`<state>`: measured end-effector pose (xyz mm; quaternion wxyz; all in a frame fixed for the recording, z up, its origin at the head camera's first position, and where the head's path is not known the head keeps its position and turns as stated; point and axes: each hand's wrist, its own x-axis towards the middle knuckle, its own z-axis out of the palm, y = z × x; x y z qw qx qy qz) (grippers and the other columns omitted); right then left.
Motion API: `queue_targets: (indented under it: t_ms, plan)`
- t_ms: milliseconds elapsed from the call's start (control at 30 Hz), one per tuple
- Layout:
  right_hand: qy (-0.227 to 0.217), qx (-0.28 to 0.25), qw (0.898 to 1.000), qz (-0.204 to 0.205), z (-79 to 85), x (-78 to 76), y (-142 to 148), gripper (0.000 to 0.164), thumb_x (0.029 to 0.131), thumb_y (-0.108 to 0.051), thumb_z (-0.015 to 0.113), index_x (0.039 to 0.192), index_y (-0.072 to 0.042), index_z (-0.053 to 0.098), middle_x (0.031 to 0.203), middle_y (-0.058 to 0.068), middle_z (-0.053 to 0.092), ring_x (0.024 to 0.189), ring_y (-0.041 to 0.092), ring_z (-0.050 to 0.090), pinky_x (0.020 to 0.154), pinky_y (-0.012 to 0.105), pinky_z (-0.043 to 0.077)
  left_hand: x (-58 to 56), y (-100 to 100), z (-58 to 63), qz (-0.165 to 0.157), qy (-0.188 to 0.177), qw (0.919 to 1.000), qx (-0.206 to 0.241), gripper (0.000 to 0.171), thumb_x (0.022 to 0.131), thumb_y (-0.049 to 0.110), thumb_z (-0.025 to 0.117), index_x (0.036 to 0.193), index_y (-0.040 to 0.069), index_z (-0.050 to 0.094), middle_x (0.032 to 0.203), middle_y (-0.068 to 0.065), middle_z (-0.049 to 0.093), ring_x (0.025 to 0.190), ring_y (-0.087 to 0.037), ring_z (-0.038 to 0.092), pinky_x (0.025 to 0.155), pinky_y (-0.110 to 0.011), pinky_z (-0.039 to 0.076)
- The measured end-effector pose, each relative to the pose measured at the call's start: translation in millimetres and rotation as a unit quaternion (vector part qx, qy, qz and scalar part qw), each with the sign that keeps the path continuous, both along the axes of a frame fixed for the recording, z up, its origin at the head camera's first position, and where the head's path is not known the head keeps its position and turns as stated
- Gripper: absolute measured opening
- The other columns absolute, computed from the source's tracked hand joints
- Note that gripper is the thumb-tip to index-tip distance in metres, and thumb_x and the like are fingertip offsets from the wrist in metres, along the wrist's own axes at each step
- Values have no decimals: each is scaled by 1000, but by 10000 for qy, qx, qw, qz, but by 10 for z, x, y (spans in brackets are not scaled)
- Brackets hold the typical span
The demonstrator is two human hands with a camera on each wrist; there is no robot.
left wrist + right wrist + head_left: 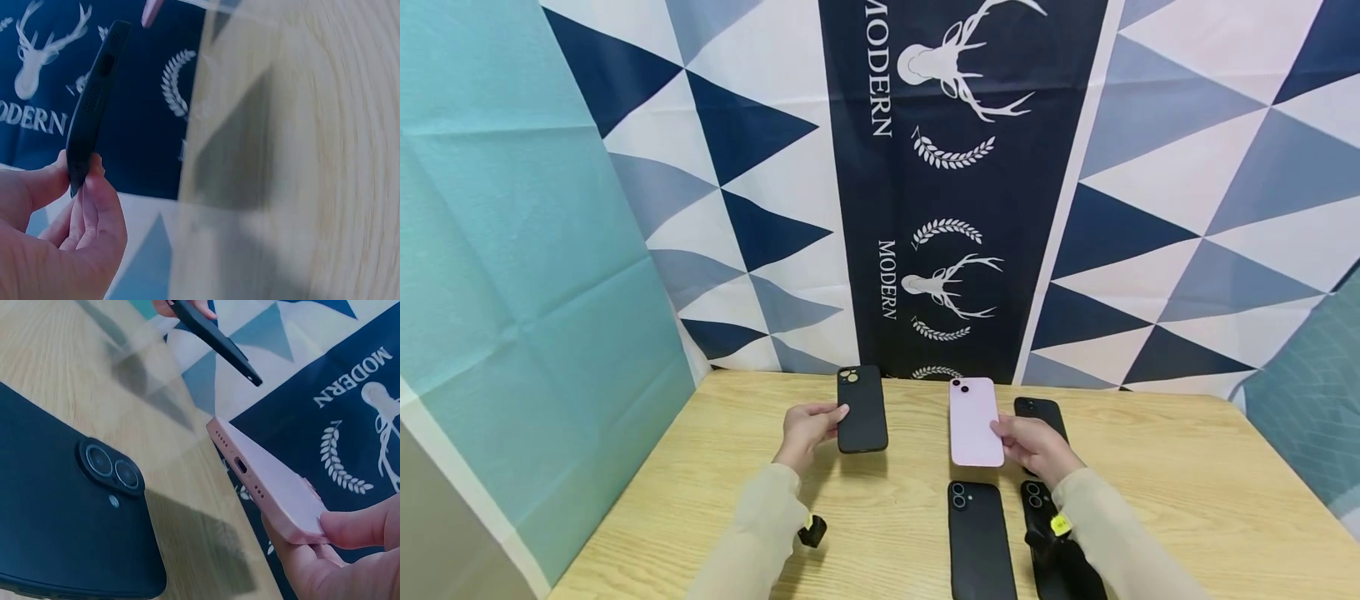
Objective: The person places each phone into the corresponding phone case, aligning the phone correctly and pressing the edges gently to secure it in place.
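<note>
My left hand [807,432] pinches the left edge of a black phone case [862,412], which stands upright above the table with pale colour showing in its camera openings. In the left wrist view its bottom edge, with a port slot, faces the camera between thumb and fingers. My right hand [1037,443] grips a pink phone [976,421] by its lower right side, back and two lenses towards me. From the right wrist, the phone's bottom edge [240,465] shows its charging port. Case and phone are held apart, side by side, near the table's back edge.
On the wooden table [880,533], a black phone [981,537] lies below the pink one. Another black phone [1033,493] is partly under my right forearm, and a dark phone or case [1041,408] lies behind my right hand. A patterned cloth [955,192] hangs behind the table.
</note>
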<state>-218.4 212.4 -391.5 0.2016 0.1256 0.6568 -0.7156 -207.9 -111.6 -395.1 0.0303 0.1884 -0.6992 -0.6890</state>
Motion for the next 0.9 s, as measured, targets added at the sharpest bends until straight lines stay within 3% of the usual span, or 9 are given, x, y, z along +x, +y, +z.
queue_targets:
  t_ms: [167, 500, 700, 900]
  plan:
    - [164, -117, 9997, 150, 52, 109, -19, 58, 100, -3, 48, 147, 17, 22, 82, -2, 64, 74, 4, 63, 68, 19, 58, 110, 77, 84, -143, 178, 9996, 175, 34, 83, 7, 77, 110, -12, 68, 86, -9, 74, 60, -7, 65, 66, -25, 60]
    - [478, -410, 9973, 375, 77, 402, -93, 61, 100, -5, 50, 148, 16, 20, 83, -7, 67, 78, 1, 64, 71, 18, 57, 361, 225, 269, -426, 220, 9988, 62, 33, 84, 11, 77, 110, -8, 70, 94, -13, 75, 63, -6, 66, 68, -26, 60]
    - [586, -707, 9936, 651, 140, 543, -158, 58, 101, -7, 49, 146, 17, 21, 88, -7, 68, 83, 1, 64, 74, 18, 57, 523, 269, 301, -477, 240, 9985, 79, 32, 85, 12, 76, 110, -7, 70, 90, -8, 76, 64, -6, 67, 69, -26, 60]
    - [663, -680, 9924, 781, 190, 660, -210, 59, 101, -8, 48, 148, 15, 20, 91, -8, 69, 85, 1, 64, 77, 18, 57, 645, 341, 324, -584, 401, 9974, 140, 33, 84, 12, 76, 109, -9, 70, 88, -9, 77, 64, -6, 67, 68, -25, 60]
